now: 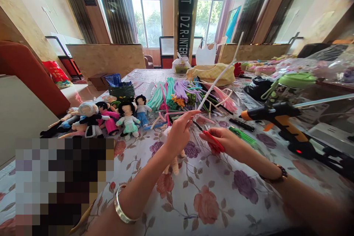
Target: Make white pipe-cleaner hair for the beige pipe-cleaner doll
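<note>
Pinching a slender fuzzy stem, the left hand flanks a red-handled tool.

fuzzy white pipe cleaner, plasticky smooth red handles, super shiny metal bangle, fluffy dolls, kinda matt plastic glue gun, slick glossy tablecloth

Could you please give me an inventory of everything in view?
White stem: one, white, centre
Hand tool: one, red-handled, centre
Loose doll: one, pale, front centre
Grouped dolls: several, mixed colours, left
Stem bundles: several, green, purple, pink, centre
Glue gun: one, black and orange, right
Bottle: one, green lid, behind glue gun
Checked bag: one, yellow, table back
Carrier bags: two, white, table back
Tablecloth: one, white floral, across table
Pillar: one, dark, background
Windows: several, bright, background
Left hand: one, bare, pinching stem
Right hand: one, bare, gripping tool
</note>
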